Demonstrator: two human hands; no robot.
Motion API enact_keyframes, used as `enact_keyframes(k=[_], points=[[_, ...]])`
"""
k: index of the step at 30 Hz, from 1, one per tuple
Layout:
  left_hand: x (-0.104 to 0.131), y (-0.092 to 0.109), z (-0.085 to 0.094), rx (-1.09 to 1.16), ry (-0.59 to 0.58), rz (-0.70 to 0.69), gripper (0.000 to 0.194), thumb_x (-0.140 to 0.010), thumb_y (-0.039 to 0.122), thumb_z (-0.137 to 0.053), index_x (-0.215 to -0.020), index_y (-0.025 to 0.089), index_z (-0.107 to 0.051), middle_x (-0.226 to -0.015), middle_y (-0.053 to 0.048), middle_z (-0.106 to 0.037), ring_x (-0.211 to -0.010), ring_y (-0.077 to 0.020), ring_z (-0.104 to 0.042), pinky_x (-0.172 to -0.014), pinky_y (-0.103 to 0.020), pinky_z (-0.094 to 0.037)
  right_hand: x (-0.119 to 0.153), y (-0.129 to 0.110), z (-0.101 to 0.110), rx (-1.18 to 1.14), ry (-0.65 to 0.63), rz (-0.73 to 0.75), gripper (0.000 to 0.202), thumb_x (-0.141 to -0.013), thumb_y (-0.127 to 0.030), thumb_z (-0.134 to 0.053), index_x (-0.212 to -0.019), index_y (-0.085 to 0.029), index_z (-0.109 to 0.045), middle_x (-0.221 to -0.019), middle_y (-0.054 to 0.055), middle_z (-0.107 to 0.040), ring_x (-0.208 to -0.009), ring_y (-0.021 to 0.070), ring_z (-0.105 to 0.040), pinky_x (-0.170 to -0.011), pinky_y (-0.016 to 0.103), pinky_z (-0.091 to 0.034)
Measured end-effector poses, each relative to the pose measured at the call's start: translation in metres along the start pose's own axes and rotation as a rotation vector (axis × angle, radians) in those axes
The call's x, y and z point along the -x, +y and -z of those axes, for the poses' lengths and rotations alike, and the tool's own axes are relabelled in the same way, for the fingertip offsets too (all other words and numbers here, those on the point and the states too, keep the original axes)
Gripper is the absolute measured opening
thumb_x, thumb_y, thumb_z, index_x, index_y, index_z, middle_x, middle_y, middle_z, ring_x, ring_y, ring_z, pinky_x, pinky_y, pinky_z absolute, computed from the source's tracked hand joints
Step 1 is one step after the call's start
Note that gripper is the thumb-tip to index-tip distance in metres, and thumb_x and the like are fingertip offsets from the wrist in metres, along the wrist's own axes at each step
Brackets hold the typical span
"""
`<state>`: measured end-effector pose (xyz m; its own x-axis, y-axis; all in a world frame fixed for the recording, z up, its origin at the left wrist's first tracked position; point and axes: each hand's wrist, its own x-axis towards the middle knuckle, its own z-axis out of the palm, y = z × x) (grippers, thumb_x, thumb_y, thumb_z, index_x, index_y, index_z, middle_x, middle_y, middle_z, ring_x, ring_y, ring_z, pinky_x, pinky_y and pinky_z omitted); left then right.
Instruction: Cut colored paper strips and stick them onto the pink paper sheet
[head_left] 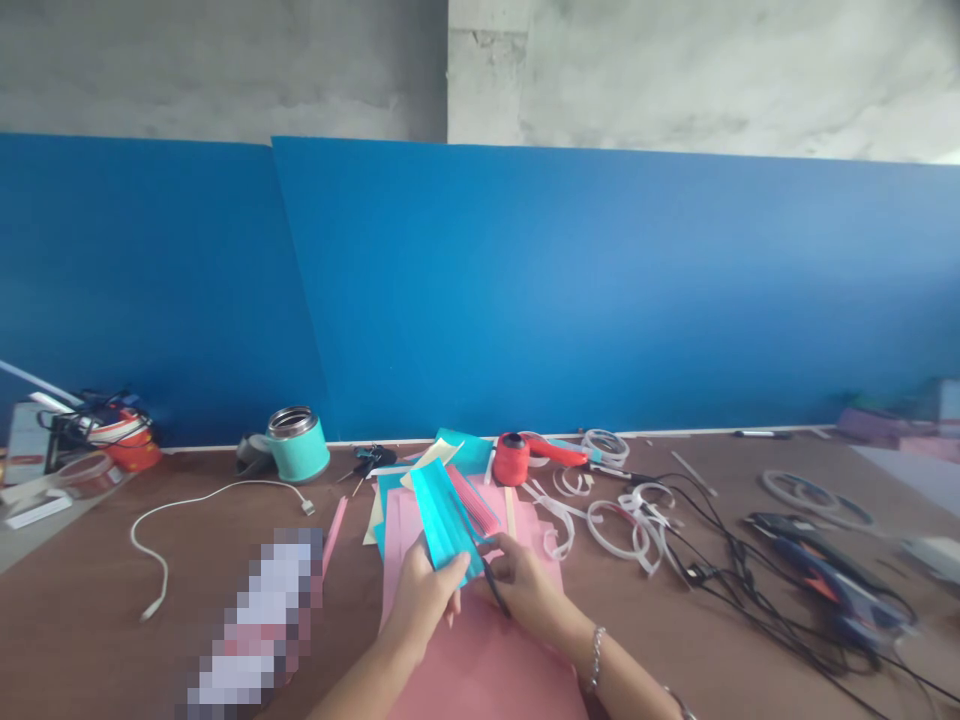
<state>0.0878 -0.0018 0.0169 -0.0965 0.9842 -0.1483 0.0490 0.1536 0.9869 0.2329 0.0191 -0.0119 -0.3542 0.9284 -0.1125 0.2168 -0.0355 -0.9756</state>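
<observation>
A strip of bright blue paper (444, 515) with lengthwise folds is pinched in my left hand (431, 590), thumb on top. Beside it, my right hand (521, 585) is closed around a slim dark tool, apparently scissors (495, 590), against the paper's right edge. Pink paper sheets (484, 660) lie under both hands. Just behind the blue strip rests a pleated pink paper piece (474, 502). More blue and cream sheets (469, 452) are spread at the back of the pile.
A teal mug (298, 450) and a white cable (217, 492) are on the left. Behind the papers stands a red thread spool (511, 460). Coiled white strips (634, 530), black cables (739, 550) and a blue tool (832, 595) lie right. A blue panel (480, 290) rises behind.
</observation>
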Motion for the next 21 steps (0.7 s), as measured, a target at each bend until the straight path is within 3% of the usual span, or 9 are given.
enact_keyframes(k=[7, 11, 16, 21], points=[[-0.001, -0.002, 0.004, -0.017, 0.002, 0.004, 0.027, -0.07, 0.045, -0.058, -0.073, 0.019, -0.054, -0.031, 0.008, -0.042, -0.025, -0.0102, -0.038, -0.027, -0.019, -0.029, -0.001, 0.002, 0.001, 0.018, 0.011, -0.024, 0.026, -0.068, -0.023, -0.06, -0.093, -0.021, -0.05, -0.046, -0.013, -0.041, -0.034, 0.0064, -0.038, -0.033, 0.017, -0.035], [-0.007, -0.001, 0.013, 0.044, 0.095, -0.013, 0.039, -0.074, 0.056, -0.05, -0.064, 0.019, -0.053, -0.04, 0.007, -0.044, -0.033, -0.0101, -0.042, -0.034, -0.02, -0.033, -0.001, 0.005, 0.003, 0.024, 0.011, -0.024, 0.027, -0.067, -0.021, -0.061, -0.093, -0.021, -0.052, -0.046, -0.013, -0.039, -0.036, 0.006, -0.038, -0.033, 0.016, -0.032], [-0.013, -0.003, 0.018, 0.093, 0.126, -0.097, 0.033, -0.066, 0.049, -0.061, -0.064, 0.017, -0.056, -0.054, 0.003, -0.053, -0.052, -0.0133, -0.051, -0.051, -0.023, -0.043, -0.001, 0.007, 0.004, 0.084, -0.007, -0.026, 0.026, -0.067, -0.018, -0.059, -0.092, -0.021, -0.053, -0.045, -0.013, -0.04, -0.036, 0.0054, -0.037, -0.035, 0.016, -0.03], [-0.013, -0.008, 0.017, 0.038, 0.133, -0.125, 0.029, -0.067, 0.044, -0.061, -0.058, 0.018, -0.052, -0.051, 0.003, -0.049, -0.05, -0.0126, -0.047, -0.049, -0.022, -0.04, 0.001, 0.001, 0.002, 0.098, -0.004, -0.012, 0.022, -0.07, -0.018, -0.056, -0.091, -0.021, -0.052, -0.043, -0.013, -0.036, -0.036, 0.0053, -0.035, -0.035, 0.016, -0.028]])
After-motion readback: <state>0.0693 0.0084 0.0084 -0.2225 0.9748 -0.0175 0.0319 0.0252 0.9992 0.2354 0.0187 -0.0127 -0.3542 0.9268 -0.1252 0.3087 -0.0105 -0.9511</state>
